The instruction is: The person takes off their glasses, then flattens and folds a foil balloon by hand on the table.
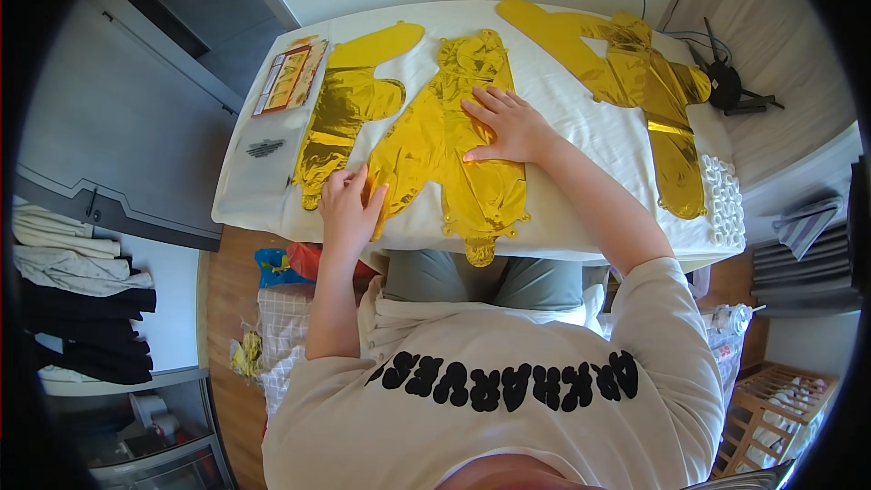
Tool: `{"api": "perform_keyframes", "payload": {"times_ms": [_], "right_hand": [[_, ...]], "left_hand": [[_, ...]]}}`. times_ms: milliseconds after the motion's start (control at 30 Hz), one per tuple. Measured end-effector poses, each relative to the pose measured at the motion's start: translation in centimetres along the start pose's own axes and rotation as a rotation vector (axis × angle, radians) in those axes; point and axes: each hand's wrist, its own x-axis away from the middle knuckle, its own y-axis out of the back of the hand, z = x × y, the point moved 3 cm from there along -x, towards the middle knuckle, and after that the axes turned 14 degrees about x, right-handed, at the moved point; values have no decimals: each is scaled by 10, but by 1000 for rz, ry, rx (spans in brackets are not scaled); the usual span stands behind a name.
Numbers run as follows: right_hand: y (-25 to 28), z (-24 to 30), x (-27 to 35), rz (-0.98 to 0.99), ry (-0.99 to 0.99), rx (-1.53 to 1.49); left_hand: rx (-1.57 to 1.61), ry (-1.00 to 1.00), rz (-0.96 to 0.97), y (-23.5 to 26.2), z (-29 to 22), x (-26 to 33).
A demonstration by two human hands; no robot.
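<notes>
A flat gold foil balloon [426, 118] lies in the middle of the white-covered table, its lower tip hanging over the near edge. My right hand [510, 127] is spread flat on its right side, holding nothing. At the end of its lower left lobe is my left hand [349, 206], thumb and fingers apart and touching the foil. Just left of it lies a second gold foil balloon [343, 109], wrinkled at its lower end. A third gold foil balloon [635, 82] stretches across the right part of the table, away from both hands.
At the table's left are a red and yellow printed packet [288, 82] and a clear plastic bag [259, 159]. A black router-like device [724, 83] with cables stands at the right, above a cluster of white rings [722, 201]. A wooden crate [780, 408] sits on the floor.
</notes>
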Motion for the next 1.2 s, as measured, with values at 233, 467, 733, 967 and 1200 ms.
{"api": "perform_keyframes", "payload": {"times_ms": [233, 467, 733, 967, 1200], "right_hand": [[-2, 0, -1, 1, 2, 14], [-4, -5, 6, -57, 1, 0], [-49, -25, -12, 390, 135, 308], [-28, -22, -10, 143, 27, 90], [-33, -14, -13, 1, 82, 53]], "left_hand": [[772, 165, -14, -9, -3, -11], [567, 195, 97, 28, -112, -43], [924, -147, 661, -70, -152, -85], [1020, 4, 833, -73, -130, -95], [624, -309, 254, -91, -32, -168]]}}
